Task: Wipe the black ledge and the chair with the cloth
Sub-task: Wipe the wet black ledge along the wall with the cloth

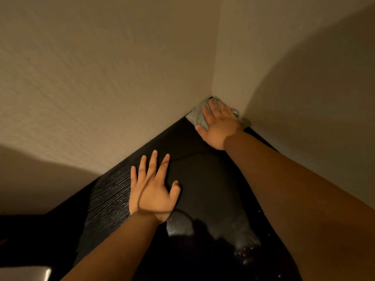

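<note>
Cloth fills wall corner (ledge end).

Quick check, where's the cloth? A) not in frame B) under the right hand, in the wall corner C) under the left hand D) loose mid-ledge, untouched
B: the right hand presses flat on the grey cloth in the wall corner of the black ledge; the left hand is spread and holds nothing.

no readable text, no labels, no numbers anywhere in view
</note>
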Tool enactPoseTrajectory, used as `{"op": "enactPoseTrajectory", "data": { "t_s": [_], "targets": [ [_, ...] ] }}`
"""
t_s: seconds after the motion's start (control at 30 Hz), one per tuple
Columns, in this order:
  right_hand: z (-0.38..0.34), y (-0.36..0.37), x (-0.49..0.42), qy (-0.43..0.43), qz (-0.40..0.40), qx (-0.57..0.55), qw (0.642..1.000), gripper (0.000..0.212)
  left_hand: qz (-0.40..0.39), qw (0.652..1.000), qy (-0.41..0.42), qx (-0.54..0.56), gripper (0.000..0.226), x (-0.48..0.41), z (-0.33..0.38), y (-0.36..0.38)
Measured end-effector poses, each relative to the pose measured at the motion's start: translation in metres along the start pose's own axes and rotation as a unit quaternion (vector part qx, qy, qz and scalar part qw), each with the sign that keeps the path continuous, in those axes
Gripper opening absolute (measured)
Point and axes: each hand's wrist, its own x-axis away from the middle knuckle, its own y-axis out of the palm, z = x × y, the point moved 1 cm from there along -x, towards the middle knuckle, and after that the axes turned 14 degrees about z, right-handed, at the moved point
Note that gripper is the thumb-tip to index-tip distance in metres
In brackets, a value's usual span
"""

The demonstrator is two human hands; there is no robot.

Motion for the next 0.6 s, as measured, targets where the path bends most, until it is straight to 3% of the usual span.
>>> {"op": "enactPoseTrajectory", "data": {
  "t_s": [0.1, 0.2, 0.3, 0.47, 0.6],
  "targets": [
    [-0.001, -0.002, 0.014, -0.002, -0.019, -0.009, 1.0, 0.079, -0.004, 1.0, -0.002, -0.002, 0.08, -0.001, 0.001, -0.002],
    [0.01, 0.004, 0.06, -0.024, 0.034, -0.015, 0.999, 0.085, -0.008, 1.0, 0.0, 0.004, 0.08, -0.001, 0.002, -0.004],
    [0.016, 0.006, 0.055, -0.006, 0.025, -0.012, 1.0, 0.094, -0.007, 1.0, -0.001, 0.001, 0.08, -0.001, 0.002, -0.004],
    [-0.005, 0.002, -0.012, 0.037, -0.004, -0.019, 0.999, 0.08, -0.003, 1.0, -0.004, 0.004, 0.081, 0.0, 0.002, -0.005],
    [-0.005, 0.002, 0.015, 0.019, -0.013, -0.016, 1.0, 0.078, 0.0, 1.0, -0.002, 0.008, 0.08, 0.001, 0.003, -0.004]
  ]
}}
